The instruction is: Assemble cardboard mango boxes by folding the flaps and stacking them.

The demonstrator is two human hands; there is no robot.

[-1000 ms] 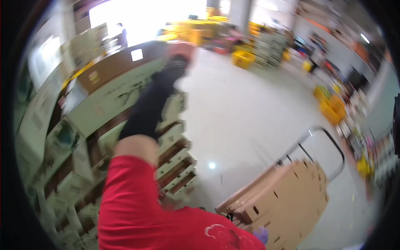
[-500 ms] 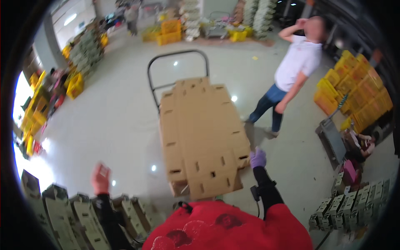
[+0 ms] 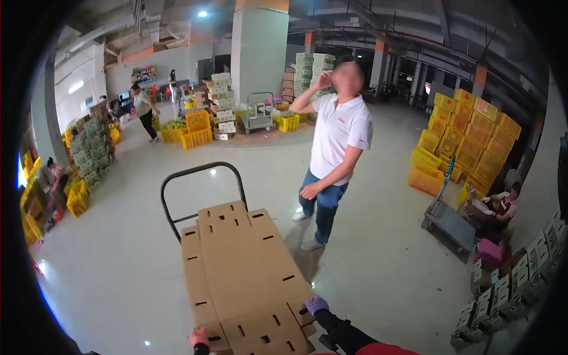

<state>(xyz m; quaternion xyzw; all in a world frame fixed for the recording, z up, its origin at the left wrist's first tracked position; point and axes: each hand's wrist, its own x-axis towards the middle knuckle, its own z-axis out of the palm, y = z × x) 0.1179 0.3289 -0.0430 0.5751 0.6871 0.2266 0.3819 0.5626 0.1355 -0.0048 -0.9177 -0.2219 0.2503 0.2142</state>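
Note:
Flat, die-cut brown cardboard blanks [image 3: 245,272] lie stacked in front of me, with slots cut along their edges. A black tubular trolley handle [image 3: 203,165] rises at the far end of the stack; the trolley's bed is hidden beneath the cardboard. My left hand [image 3: 200,338] is closed on the near left edge of the stack. At the near right edge, my right hand [image 3: 316,305], in a purple glove, has its fingers closed round the cardboard's side. Both fingertips are partly hidden.
A person in a white shirt [image 3: 341,130] stands just beyond the stack's right side. Yellow crates [image 3: 473,133] are piled at right, near a grey platform cart [image 3: 451,228] and a seated person. Cartons [image 3: 503,296] line the lower right. A pillar [image 3: 259,56] stands behind.
My left hand has come from the air at left onto the cardboard edge. The view has tipped up and turned right, so the stack sits lower and further left.

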